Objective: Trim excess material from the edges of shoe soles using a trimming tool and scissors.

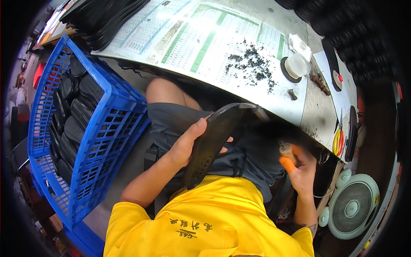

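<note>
A black shoe sole is tilted above my lap, gripped in my left hand with the thumb on its near side. Some fingertips show past the sole's other edge. To the right, my right hand is closed around a short, pale brown handle. Orange covers wrap some of its fingers. Motion blurs whatever extends from the handle. By the sole's far end, a thin greyish strip shows; what it belongs to I cannot tell.
Black crumbs lie on the paper-covered table ahead, near a round white container. Yellow-and-red scissors rest at its right edge. A blue crate of soles stands left; a pale green fan sits right.
</note>
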A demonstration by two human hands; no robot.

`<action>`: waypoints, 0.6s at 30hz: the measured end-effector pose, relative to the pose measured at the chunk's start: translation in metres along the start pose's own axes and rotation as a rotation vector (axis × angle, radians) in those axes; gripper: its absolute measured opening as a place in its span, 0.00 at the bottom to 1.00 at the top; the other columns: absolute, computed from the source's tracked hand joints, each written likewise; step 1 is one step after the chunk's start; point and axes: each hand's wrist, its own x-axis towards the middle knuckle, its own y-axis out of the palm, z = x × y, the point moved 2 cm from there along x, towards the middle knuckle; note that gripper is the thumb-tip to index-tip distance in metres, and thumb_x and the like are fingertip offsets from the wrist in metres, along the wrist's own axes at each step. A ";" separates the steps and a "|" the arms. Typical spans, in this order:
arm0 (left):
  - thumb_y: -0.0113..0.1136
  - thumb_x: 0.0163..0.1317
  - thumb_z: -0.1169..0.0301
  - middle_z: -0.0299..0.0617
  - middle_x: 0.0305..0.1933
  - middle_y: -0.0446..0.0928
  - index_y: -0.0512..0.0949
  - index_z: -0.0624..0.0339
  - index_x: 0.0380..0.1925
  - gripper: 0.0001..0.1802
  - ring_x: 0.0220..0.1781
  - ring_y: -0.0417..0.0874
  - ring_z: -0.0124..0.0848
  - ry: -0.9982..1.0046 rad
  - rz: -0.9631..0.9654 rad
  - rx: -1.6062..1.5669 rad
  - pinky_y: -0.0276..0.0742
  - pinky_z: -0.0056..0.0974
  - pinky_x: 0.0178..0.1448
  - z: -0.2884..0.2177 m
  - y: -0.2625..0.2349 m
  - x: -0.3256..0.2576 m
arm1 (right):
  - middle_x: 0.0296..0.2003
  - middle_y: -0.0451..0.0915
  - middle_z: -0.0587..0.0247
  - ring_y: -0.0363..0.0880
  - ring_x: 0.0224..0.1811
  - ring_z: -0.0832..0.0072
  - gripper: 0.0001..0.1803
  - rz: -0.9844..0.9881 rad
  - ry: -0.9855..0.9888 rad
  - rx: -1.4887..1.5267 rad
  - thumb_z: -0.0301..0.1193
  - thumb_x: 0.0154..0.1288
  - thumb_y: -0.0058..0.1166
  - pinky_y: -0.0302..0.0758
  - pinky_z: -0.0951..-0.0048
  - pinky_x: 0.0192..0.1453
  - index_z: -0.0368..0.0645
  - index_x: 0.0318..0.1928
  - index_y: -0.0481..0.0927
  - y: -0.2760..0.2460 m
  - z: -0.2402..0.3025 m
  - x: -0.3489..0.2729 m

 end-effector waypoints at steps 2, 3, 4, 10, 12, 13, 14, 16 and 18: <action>0.50 0.85 0.37 0.50 0.76 0.77 0.66 0.62 0.83 0.44 0.72 0.84 0.42 0.005 -0.003 -0.003 0.89 0.45 0.69 0.001 0.000 -0.001 | 0.33 0.81 0.65 0.75 0.32 0.81 0.18 0.009 -0.022 -0.007 0.16 0.61 0.77 0.70 0.76 0.35 0.33 0.53 0.91 0.006 -0.001 0.003; 0.50 0.85 0.37 0.49 0.76 0.77 0.66 0.62 0.83 0.44 0.72 0.84 0.42 -0.001 -0.012 -0.013 0.89 0.45 0.68 0.001 -0.001 -0.002 | 0.32 0.81 0.64 0.75 0.30 0.79 0.18 0.030 -0.017 -0.017 0.17 0.61 0.77 0.69 0.75 0.35 0.33 0.52 0.91 0.007 -0.001 0.004; 0.50 0.85 0.37 0.49 0.76 0.77 0.66 0.62 0.83 0.44 0.72 0.84 0.41 -0.009 -0.021 -0.023 0.90 0.44 0.68 0.001 -0.001 -0.002 | 0.31 0.80 0.63 0.74 0.29 0.78 0.18 0.050 -0.012 -0.029 0.18 0.60 0.78 0.68 0.74 0.34 0.33 0.51 0.91 0.008 0.000 0.006; 0.43 0.85 0.33 0.54 0.82 0.74 0.65 0.66 0.84 0.49 0.77 0.80 0.52 -0.034 -0.040 0.086 0.83 0.56 0.75 -0.001 -0.001 -0.001 | 0.28 0.79 0.61 0.73 0.26 0.74 0.18 0.095 -0.062 -0.127 0.21 0.60 0.80 0.67 0.71 0.32 0.35 0.51 0.92 0.011 0.012 0.011; 0.42 0.85 0.33 0.54 0.82 0.74 0.65 0.66 0.84 0.48 0.77 0.81 0.52 -0.033 -0.040 0.097 0.83 0.55 0.75 -0.002 0.000 -0.002 | 0.28 0.79 0.61 0.73 0.26 0.73 0.18 0.094 -0.059 -0.123 0.21 0.60 0.80 0.67 0.70 0.32 0.35 0.51 0.92 0.013 0.012 0.012; 0.42 0.85 0.33 0.53 0.81 0.74 0.65 0.66 0.84 0.48 0.77 0.81 0.51 -0.032 -0.041 0.110 0.83 0.55 0.75 -0.003 0.001 -0.002 | 0.28 0.79 0.60 0.73 0.26 0.73 0.18 0.093 -0.055 -0.118 0.22 0.60 0.80 0.67 0.70 0.32 0.35 0.51 0.92 0.013 0.011 0.012; 0.42 0.85 0.33 0.53 0.81 0.74 0.65 0.66 0.84 0.48 0.77 0.81 0.51 -0.033 -0.040 0.110 0.83 0.55 0.75 -0.002 0.000 -0.002 | 0.28 0.79 0.60 0.73 0.26 0.73 0.18 0.092 -0.055 -0.118 0.22 0.60 0.80 0.67 0.70 0.32 0.35 0.51 0.92 0.012 0.013 0.012; 0.42 0.85 0.33 0.53 0.81 0.75 0.66 0.66 0.84 0.48 0.76 0.81 0.51 -0.032 -0.039 0.108 0.84 0.55 0.75 -0.002 -0.001 -0.002 | 0.35 0.84 0.61 0.79 0.35 0.76 0.19 0.181 0.035 -0.150 0.24 0.61 0.80 0.74 0.73 0.40 0.32 0.52 0.91 0.011 0.015 0.012; 0.42 0.85 0.33 0.53 0.81 0.75 0.66 0.66 0.83 0.48 0.76 0.81 0.50 -0.029 -0.043 0.112 0.84 0.55 0.75 -0.002 0.000 -0.002 | 0.34 0.84 0.61 0.79 0.34 0.76 0.19 0.176 0.030 -0.167 0.24 0.61 0.80 0.74 0.73 0.40 0.32 0.52 0.91 0.012 0.016 0.011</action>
